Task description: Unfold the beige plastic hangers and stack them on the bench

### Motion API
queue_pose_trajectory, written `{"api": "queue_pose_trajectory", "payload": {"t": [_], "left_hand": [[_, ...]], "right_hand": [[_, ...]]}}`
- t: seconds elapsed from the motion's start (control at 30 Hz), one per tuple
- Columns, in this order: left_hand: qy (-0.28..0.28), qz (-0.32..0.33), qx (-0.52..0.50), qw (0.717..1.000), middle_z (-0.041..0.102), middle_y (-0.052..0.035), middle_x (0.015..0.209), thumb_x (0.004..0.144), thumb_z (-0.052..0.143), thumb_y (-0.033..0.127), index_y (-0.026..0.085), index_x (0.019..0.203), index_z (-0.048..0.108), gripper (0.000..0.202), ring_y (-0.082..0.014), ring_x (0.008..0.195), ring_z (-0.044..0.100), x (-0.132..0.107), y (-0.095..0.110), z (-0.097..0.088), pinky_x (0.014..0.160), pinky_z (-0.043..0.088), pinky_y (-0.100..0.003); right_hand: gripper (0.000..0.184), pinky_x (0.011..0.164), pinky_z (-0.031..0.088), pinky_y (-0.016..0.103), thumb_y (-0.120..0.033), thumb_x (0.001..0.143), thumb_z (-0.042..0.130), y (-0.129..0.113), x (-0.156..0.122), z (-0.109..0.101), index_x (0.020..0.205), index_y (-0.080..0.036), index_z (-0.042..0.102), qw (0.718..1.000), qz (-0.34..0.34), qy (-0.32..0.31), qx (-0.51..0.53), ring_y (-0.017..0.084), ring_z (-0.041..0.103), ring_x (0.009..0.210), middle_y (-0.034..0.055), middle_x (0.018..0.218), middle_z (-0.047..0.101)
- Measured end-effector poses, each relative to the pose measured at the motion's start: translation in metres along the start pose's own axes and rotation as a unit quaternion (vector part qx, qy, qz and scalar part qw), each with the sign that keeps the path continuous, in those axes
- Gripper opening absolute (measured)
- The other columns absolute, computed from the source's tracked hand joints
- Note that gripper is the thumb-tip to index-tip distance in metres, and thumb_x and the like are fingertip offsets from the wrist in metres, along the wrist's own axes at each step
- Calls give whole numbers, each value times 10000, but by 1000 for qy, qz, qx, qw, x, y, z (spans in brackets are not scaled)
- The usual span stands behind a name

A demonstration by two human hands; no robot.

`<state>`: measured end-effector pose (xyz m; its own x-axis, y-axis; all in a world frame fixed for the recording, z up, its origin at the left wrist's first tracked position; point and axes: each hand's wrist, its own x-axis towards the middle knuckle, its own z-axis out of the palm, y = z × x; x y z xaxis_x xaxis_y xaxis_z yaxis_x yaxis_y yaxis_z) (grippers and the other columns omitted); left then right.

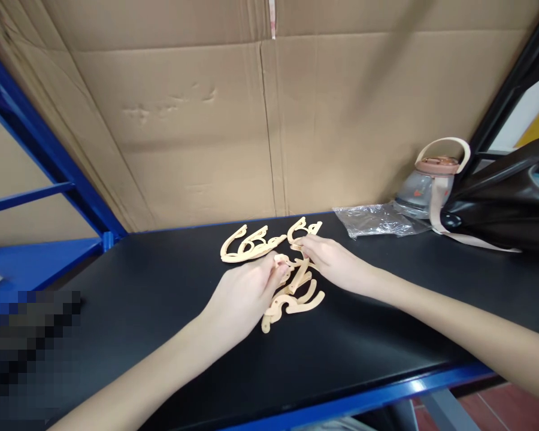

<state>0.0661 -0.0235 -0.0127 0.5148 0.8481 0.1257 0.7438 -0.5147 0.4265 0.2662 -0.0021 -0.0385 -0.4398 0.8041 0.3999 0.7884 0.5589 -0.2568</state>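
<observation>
Several cream plastic hook-shaped pieces lie on a black tabletop (pixel 161 299). One group (pixel 247 245) rests flat toward the back, another pile (pixel 296 296) lies nearer me. My left hand (pixel 245 293) is closed in a pinch on a cream piece (pixel 282 263) at the top of the near pile. My right hand (pixel 332 260) comes in from the right, its fingers pinched on another cream piece (pixel 303 232) at the back. The two hands almost touch above the pile.
A cardboard sheet (pixel 269 120) forms the back wall. A crumpled clear plastic bag (pixel 372 220), a lidded bottle with a strap (pixel 424 182) and a black bag (pixel 507 197) sit at the back right. Blue shelf frame (pixel 40 155) at left; blue table edge (pixel 386 395) in front.
</observation>
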Motion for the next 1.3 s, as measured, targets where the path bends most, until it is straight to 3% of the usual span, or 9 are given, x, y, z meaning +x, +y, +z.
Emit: {"api": "queue_pose_trajectory", "payload": {"t": [0.1,0.2,0.37,0.53,0.7,0.87,1.0,1.1,1.3], "left_hand": [[74,89,143,983,583,-65,923,960,269,313,159,952,543,315,-232,892,550,6,-13,4,780,458,-389],[87,121,160,976,550,-94,1050,948,291,240,133,1091,515,286,-247,1014,491,11,-26,12,894,417,-447],[44,110,96,988,495,-125,1211,908,315,162,111,1207,452,333,-242,1162,415,13,-32,20,995,373,-455],[-7,125,52,991,476,-143,1287,955,255,221,103,1250,444,370,-236,1244,376,10,-30,26,1038,351,-465],[46,105,32,993,502,-133,1277,972,298,320,139,1233,467,359,-237,1242,412,8,-26,23,1024,377,-466],[131,158,80,975,484,-141,1313,954,375,322,137,1264,433,365,-249,1259,408,7,-18,14,1014,394,-452],[161,300,133,931,622,-83,1117,935,403,178,144,1102,559,231,-190,1089,540,4,-12,8,926,459,-328],[180,377,217,882,650,-92,1105,907,431,112,114,1071,594,231,-207,1108,545,1,-9,6,950,440,-324],[332,345,340,810,687,-53,1094,874,522,110,171,1107,603,253,-222,1087,581,-5,-4,-1,1002,333,-373]], "right_hand": [[267,823,483,315,-141,947,348,7,5,7,1115,-159,555,993,-31,36,112,158,602,933,82,1043,597],[280,906,471,339,-248,959,382,27,12,11,1168,-155,543,991,-11,54,119,163,592,1021,93,1143,585],[379,1056,318,487,-239,933,395,87,21,12,1289,-149,492,999,22,41,4,258,436,1254,134,1318,507],[328,963,397,459,-303,891,497,110,22,12,1151,-144,617,999,37,11,-2,270,539,1092,128,1127,620],[185,827,448,376,-272,804,615,101,24,2,928,-148,675,997,63,44,22,230,577,892,73,880,637],[170,783,435,311,-275,897,484,78,23,-15,892,-165,614,986,68,142,58,183,582,845,53,897,614],[140,772,422,287,-274,902,509,34,14,-20,862,-176,602,963,21,235,130,163,575,832,25,884,611],[150,800,426,290,-275,919,507,-2,5,-21,895,-187,626,943,7,258,211,159,585,863,15,890,636],[71,814,416,304,-268,865,611,-35,-12,-28,858,-217,659,942,-18,260,213,155,583,810,-12,839,666]]}}
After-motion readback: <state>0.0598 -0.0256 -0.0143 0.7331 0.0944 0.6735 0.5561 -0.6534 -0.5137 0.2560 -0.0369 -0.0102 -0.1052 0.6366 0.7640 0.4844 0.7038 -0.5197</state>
